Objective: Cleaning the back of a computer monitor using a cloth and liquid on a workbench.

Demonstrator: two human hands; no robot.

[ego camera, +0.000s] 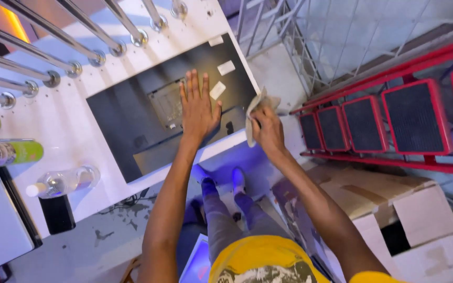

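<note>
Cloth (255, 112) bunched in right hand (268, 133) hides panel (127, 120) edge.

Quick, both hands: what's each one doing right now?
Left hand: open, flat on the dark panel.
Right hand: closed on a cloth at the panel's edge.

A white table (74, 126) carries a dark flat panel (132, 120) and a clear bottle (64, 182).
</note>
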